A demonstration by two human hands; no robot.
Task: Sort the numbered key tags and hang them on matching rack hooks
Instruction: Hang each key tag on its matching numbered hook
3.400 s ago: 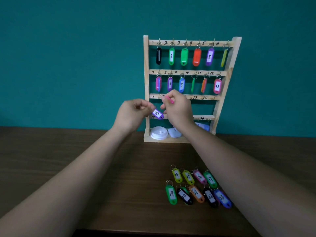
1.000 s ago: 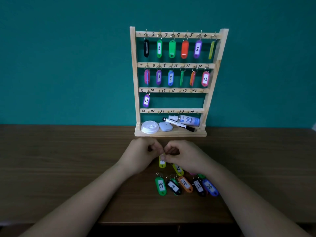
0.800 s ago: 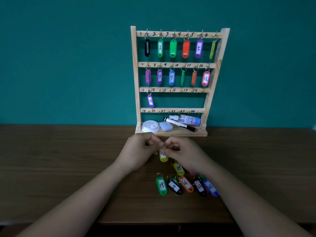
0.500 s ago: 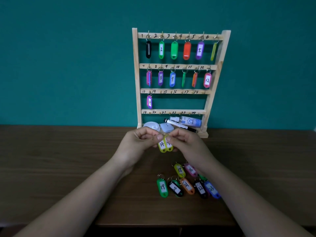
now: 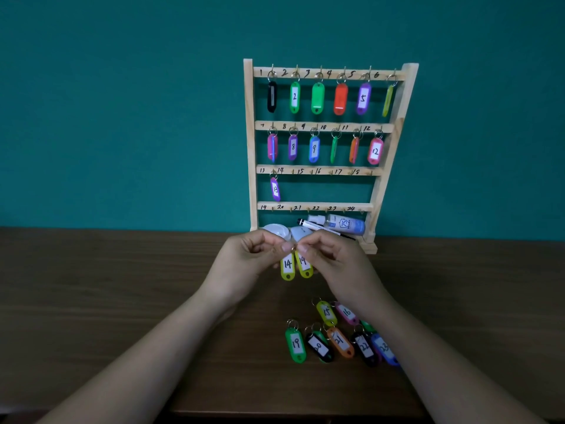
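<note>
Left hand [image 5: 250,264] and right hand [image 5: 334,267] fingertip to fingertip above the wooden table [image 5: 122,301], both pinching the key ring [image 5: 294,248] between curled thumbs and forefingers. Dangling beneath, side by side: yellow tag 14 [image 5: 287,266] and a second yellow tag [image 5: 304,265], also marked 14. Behind, purple tag 13 [image 5: 275,188] alone on the third rail of the wooden rack [image 5: 250,142].
</note>
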